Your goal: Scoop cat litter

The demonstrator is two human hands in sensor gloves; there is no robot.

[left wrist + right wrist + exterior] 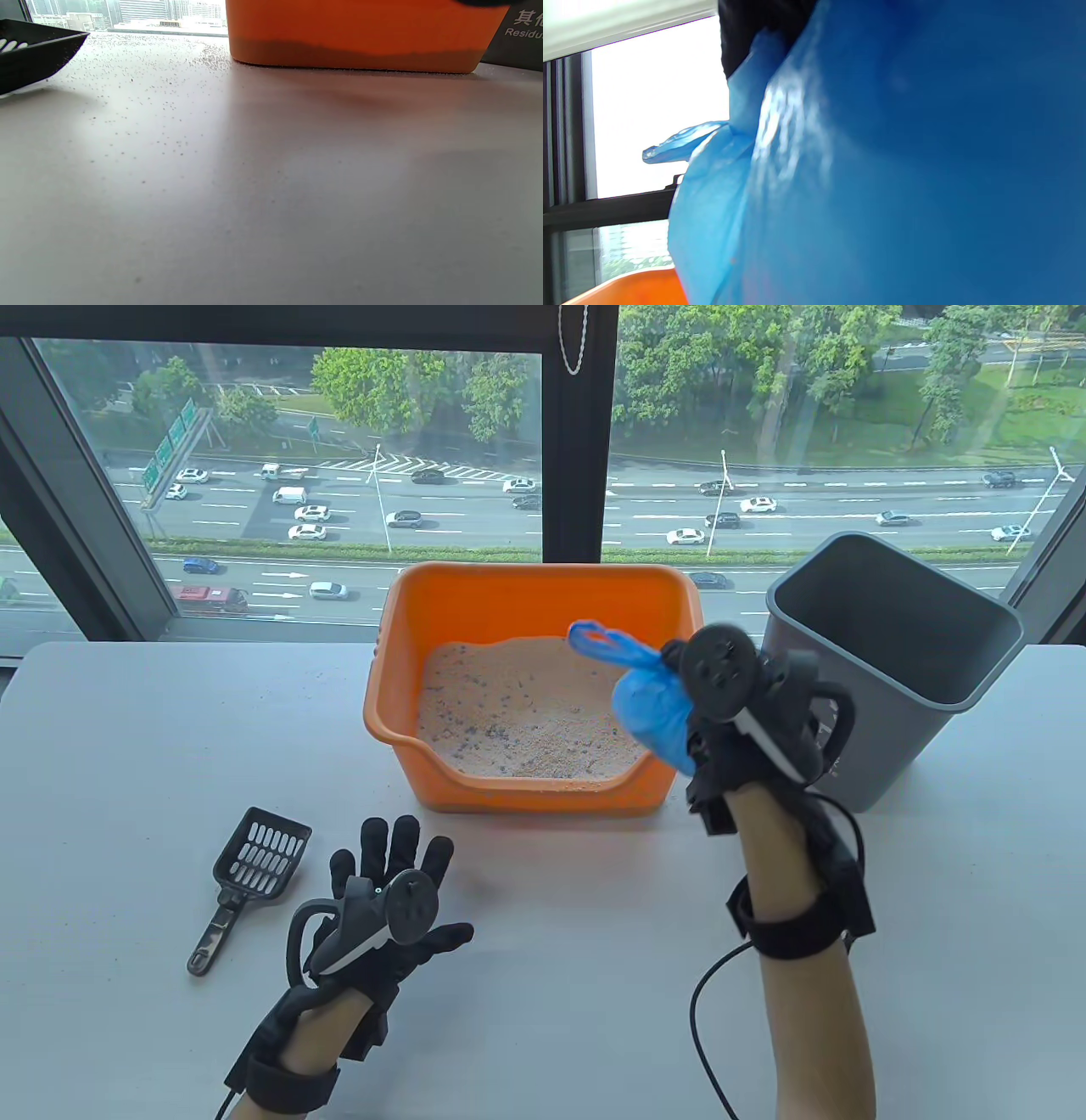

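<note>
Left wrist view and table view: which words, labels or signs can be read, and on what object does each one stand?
"Residu": white print, cut off by the frame edge, on the dark grey plastic waste bin.
Chinese characters above it: cut off, not read with certainty.
Green road signs outside the window: too small to read.

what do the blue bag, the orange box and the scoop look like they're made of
Blue bag: thin plastic film, judging by its glossy, crinkled folds.
Orange box: moulded plastic, smooth, slightly translucent wall.
Scoop: probably hard plastic, dark, matte, slotted.
</note>
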